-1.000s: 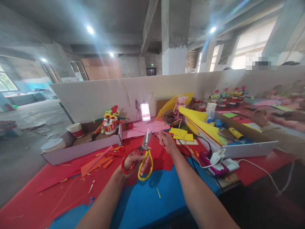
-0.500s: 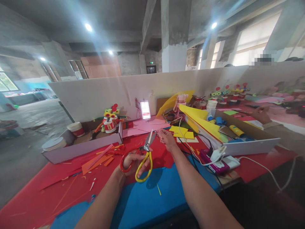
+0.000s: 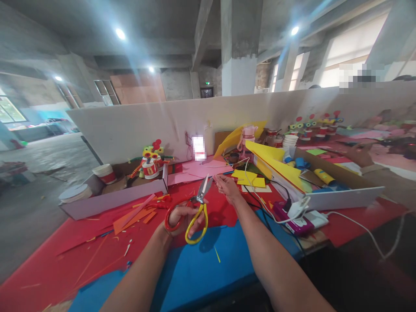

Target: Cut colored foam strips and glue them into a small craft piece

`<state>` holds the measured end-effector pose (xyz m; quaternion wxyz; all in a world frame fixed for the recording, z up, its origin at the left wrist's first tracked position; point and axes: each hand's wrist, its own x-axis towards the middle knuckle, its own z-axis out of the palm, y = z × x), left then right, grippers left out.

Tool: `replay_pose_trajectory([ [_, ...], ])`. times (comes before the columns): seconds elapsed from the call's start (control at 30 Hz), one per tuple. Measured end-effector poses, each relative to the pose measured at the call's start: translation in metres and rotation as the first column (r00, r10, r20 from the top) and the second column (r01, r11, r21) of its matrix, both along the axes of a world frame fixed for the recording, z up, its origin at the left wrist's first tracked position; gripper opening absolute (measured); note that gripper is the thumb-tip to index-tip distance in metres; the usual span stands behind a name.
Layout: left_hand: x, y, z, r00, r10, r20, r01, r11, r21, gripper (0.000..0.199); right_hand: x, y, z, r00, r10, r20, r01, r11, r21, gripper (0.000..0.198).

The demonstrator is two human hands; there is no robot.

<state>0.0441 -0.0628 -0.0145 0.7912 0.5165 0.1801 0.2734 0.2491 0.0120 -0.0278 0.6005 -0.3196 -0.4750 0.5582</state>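
Observation:
My left hand (image 3: 182, 220) grips a pair of scissors (image 3: 200, 198) by its red and yellow handles, blades parted slightly and pointing away from me. Just right of the blade tips, my right hand (image 3: 227, 189) is closed in a pinch; whatever sits between its fingertips is too small to make out. Below both hands lie red paper (image 3: 222, 212) and a blue sheet (image 3: 208, 277), with a thin yellow paper sliver (image 3: 217, 255) on the blue.
At left, a box (image 3: 113, 203) holds paper cups and a paper-cup robot figure (image 3: 151, 162). Orange paper scraps (image 3: 134, 219) lie before it. On the right are yellow paper pieces (image 3: 249, 178), a purple power strip (image 3: 292, 219) with cables, and a box of paper rolls (image 3: 344, 200). Another person's arm (image 3: 386, 177) reaches in.
The view has shifted very slightly. Both hands and the scissors stay in nearly the same place; the other person's hand at right has moved a little.

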Motion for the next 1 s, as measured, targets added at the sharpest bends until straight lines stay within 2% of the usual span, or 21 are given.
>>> replay_pose_trajectory([
  [0.17,0.002,-0.001,0.0,1.0,0.017,-0.012,-0.016,1.0,0.011,0.038,-0.002,-0.003,0.001,0.998,0.05,0.024,-0.05,0.999,0.001,0.045],
  [0.37,0.007,-0.004,0.004,0.994,0.102,-0.041,-0.101,0.995,0.022,0.027,0.0,-0.003,0.001,0.996,0.02,0.082,-0.022,1.0,0.017,0.045],
  [0.53,0.009,-0.006,0.004,0.99,0.121,-0.068,-0.119,0.992,0.036,0.023,0.003,-0.003,0.0,0.99,0.051,0.13,-0.059,0.997,0.055,0.044],
  [0.7,0.007,-0.005,0.003,0.991,0.102,-0.082,-0.098,0.994,0.045,0.023,0.004,0.0,-0.003,0.987,0.011,0.161,-0.026,0.995,0.092,0.041],
  [1.0,0.008,-0.007,0.006,0.989,0.135,-0.064,-0.132,0.99,0.05,0.021,0.01,0.002,-0.004,0.983,0.054,0.173,-0.071,0.993,0.098,0.039],
])
